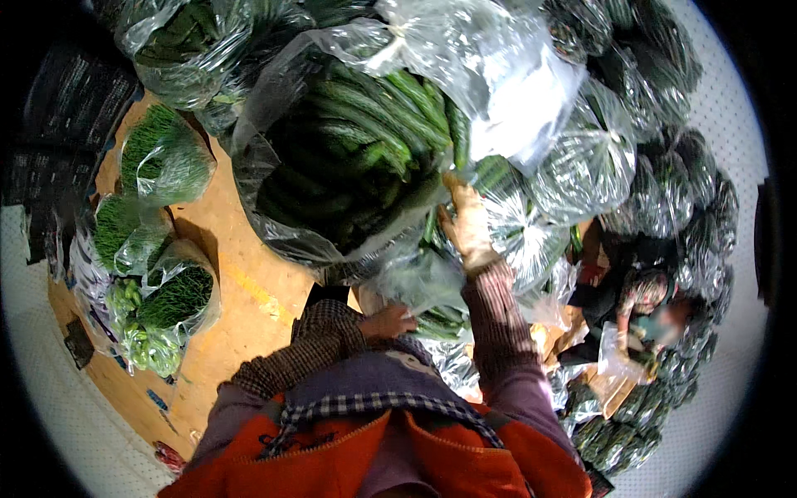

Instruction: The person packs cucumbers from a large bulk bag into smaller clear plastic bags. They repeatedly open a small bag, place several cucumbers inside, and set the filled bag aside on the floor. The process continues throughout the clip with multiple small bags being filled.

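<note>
A large clear plastic bag (258, 215) stands before me, filled with long dark green cucumbers (367, 137). My right hand (467, 218), in a pale work glove, reaches to the bag's right side. Its fingertips meet the lower end of one upright cucumber (459, 134); the thumb is spread, and I cannot tell whether the fingers grip. My left hand (387, 324) is bare and rests near my waist, fingers loosely apart, with nothing visible in it. Just right of it lie more cucumbers (442, 322) under clear plastic.
Tied bags of cucumbers (585, 162) crowd the right side. Bagged green stalks (165, 155) and pale green vegetables (149, 348) stand on the tan floor (249, 311) at left. Stacked black crates (68, 106) are beyond them. Another person (644, 299) sits at the right among bags, holding a plastic bag.
</note>
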Demonstrator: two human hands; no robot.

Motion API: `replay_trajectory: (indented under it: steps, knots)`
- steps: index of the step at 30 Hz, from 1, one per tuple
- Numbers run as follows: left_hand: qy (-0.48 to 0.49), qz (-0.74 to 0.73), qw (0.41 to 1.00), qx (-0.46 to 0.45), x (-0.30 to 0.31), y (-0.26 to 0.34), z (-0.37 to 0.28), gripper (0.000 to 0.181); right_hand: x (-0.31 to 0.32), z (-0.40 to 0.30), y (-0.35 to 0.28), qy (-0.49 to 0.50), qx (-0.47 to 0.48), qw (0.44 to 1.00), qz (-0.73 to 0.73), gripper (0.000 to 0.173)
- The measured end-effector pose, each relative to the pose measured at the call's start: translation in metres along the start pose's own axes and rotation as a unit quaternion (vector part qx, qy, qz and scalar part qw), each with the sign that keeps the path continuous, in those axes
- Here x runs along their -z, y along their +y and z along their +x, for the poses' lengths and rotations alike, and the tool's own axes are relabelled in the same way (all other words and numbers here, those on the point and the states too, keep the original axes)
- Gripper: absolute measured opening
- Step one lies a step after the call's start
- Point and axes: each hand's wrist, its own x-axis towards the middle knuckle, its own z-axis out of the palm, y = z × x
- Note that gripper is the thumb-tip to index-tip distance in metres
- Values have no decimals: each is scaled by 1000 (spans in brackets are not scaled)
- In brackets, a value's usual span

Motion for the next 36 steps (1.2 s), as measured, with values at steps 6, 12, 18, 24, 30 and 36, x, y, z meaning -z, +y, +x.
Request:
replay_trajectory:
  steps: [6, 12, 18, 24, 30, 36]
  knots:
    - [-24, 26, 993, -114, 17, -54, 22, 47, -75, 139, -8, -129, -162, 959, -193, 82]
    - [-61, -18, 990, -127, 29, -57, 22, 34, -96, 84, -39, -128, -89, 981, 120, 61]
    - [-60, -26, 997, -29, 35, -27, 2, 63, -92, 95, -131, -258, 92, 962, -1, 75]
    - [-64, -73, 995, -32, 30, -26, 3, 63, -128, 122, -146, -370, 60, 920, -115, 66]
    - [4, -243, 970, -15, 22, -23, 3, 30, -70, 129, -142, -386, 93, 916, -60, 46]
    - [19, -172, 900, -400, 18, -32, 28, 25, 62, 36, -42, -350, -9, 775, 526, 62]
